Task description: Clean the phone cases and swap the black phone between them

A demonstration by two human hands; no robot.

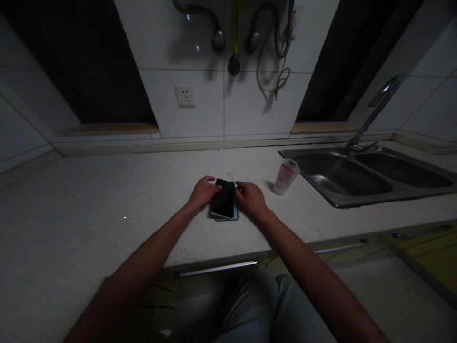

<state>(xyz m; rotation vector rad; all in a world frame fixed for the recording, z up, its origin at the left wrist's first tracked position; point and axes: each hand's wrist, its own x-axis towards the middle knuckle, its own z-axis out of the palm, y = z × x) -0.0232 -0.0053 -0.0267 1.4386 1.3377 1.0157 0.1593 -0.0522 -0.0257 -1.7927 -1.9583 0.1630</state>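
Note:
A black-screened smartphone (223,199) lies over a light blue phone case (236,212) on the counter, slightly turned so that the case shows along its right and lower edges. My left hand (204,191) grips the phone's left edge, thumb on the screen and forefinger at the upper corner. On the other side, my right hand (249,194) has its curled fingers at the right edge, where the case sticks out. The fingertips under the edges are hidden.
To the right stands a clear plastic cup (286,177) with red print. Beyond it is a double steel sink (339,174) with a tall faucet (374,114). A socket (184,96) and pipes (233,64) are on the tiled wall. The counter's front edge (221,261) runs before me.

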